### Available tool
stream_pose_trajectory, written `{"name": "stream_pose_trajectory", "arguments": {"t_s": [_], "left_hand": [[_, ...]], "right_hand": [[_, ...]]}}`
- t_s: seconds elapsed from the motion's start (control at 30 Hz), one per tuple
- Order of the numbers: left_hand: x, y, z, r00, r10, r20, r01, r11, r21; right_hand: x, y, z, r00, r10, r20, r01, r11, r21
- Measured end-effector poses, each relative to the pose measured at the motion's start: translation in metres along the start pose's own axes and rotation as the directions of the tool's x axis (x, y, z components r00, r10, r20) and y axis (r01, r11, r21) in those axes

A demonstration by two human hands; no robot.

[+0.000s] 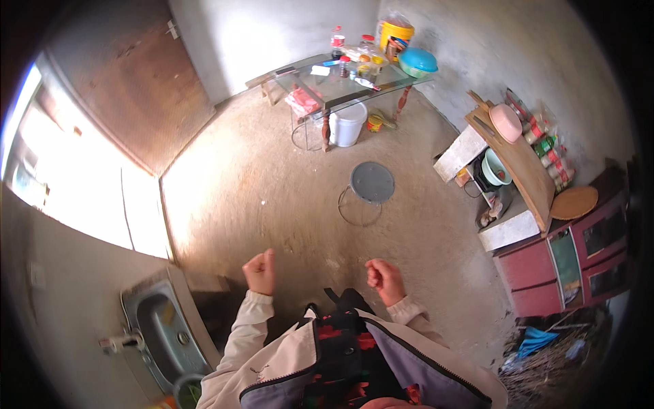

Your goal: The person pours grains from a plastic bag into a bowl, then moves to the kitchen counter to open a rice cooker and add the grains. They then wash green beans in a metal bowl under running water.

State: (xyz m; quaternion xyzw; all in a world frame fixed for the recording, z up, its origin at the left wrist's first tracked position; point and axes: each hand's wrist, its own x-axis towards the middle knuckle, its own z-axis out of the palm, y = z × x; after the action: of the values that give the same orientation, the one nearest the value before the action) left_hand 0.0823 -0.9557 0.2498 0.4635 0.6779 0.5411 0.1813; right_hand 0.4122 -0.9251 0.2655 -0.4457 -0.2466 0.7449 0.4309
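Note:
My left hand is curled into a fist above the concrete floor, thumb on top. Nothing shows inside it. My right hand is also a closed fist, held apart from the left at about the same height, and I see no object in it. Neither hand touches anything. Ahead of them stands a round grey-topped stool with a metal ring base. The steel sink is the closest fixture to my left hand.
A glass-topped table bears jars, a yellow bucket and a blue-lidded bowl; a white bucket stands below. Right are a wooden counter, a red cabinet and piled twigs. A bright doorway opens left.

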Motion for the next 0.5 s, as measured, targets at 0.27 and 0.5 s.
{"name": "stream_pose_trajectory", "arguments": {"t_s": [0.27,0.5], "left_hand": [[0.137,0.016,0.217,0.925,0.015,0.379,0.053,0.984,-0.168],[0.256,0.029,0.298,0.964,0.024,0.265,0.032,0.978,-0.205]], "right_hand": [[0.145,-0.109,-0.096,0.908,-0.152,-0.39,0.206,0.974,0.1],[0.33,-0.216,-0.07,0.963,-0.122,-0.239,0.146,0.986,0.083]]}}
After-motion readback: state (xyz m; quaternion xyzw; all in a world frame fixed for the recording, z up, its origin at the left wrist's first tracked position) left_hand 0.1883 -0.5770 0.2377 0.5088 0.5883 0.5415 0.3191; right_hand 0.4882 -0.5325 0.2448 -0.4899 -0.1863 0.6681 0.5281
